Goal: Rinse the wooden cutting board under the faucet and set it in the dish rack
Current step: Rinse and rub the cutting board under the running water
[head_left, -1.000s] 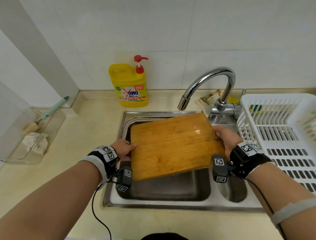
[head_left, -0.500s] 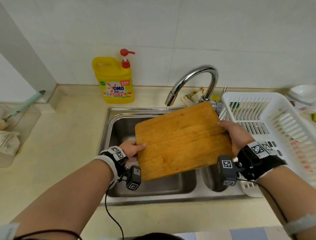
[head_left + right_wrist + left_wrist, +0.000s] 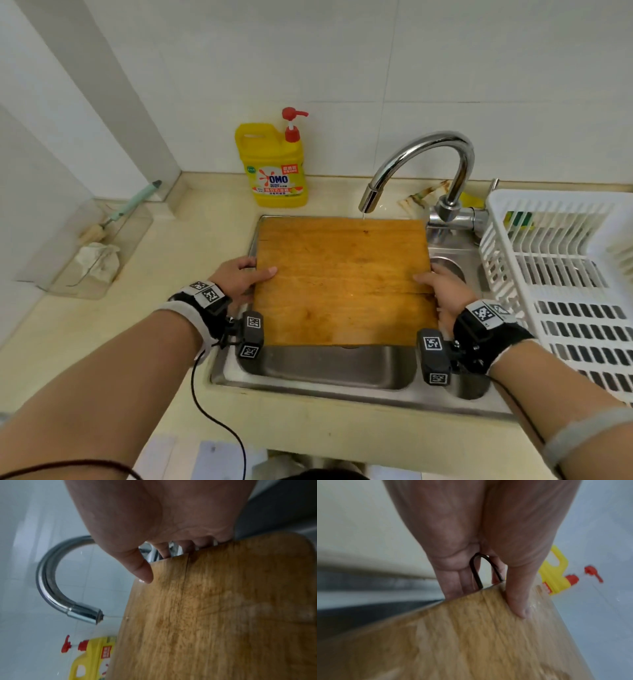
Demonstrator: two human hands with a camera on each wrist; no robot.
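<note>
From the head camera, a person holds a wooden board [image 3: 342, 281] over the sink [image 3: 329, 368], its far edge just beneath the faucet [image 3: 424, 161] spout, where a thin stream meets it — apparently so the rinse water drains into the basin. The left hand [image 3: 239, 277] and right hand [image 3: 442, 291] clamp opposite side edges, thumbs on top. The board lies nearly flat, its face up and its slightly longer axis running away from the person toward the wall; the white rack [image 3: 561, 274] waits just to the right, a yellow soap bottle [image 3: 274, 164] on the tabletop behind. The left wrist camera shows the left hand's fingers [image 3: 462, 580] curled under the edge beside a dark wire loop [image 3: 477, 569], thumb pressed on the wood. The right wrist camera shows the right hand's fingers [image 3: 202, 543] wrapped under the other edge, thumb on top, faucet beyond.
</note>
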